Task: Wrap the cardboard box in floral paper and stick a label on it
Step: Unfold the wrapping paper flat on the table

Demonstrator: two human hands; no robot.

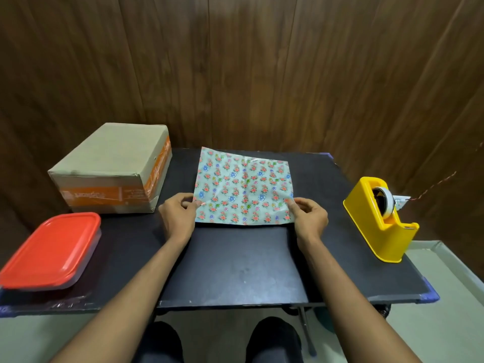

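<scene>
A folded sheet of floral paper (243, 187) lies on the black table (235, 271), near its middle. My left hand (178, 216) pinches the paper's left edge between thumb and fingers. At the right edge, my right hand (309, 218) pinches the paper the same way. The far corners of the paper lift slightly off the table. The cardboard box (110, 166), brown with orange printed tape, stands at the back left, apart from the paper. No label is visible.
A yellow tape dispenser (379, 218) stands at the table's right edge. A clear container with a red lid (52, 250) sits at the front left. A wooden wall (262, 69) rises right behind the table. My knees show below the front edge.
</scene>
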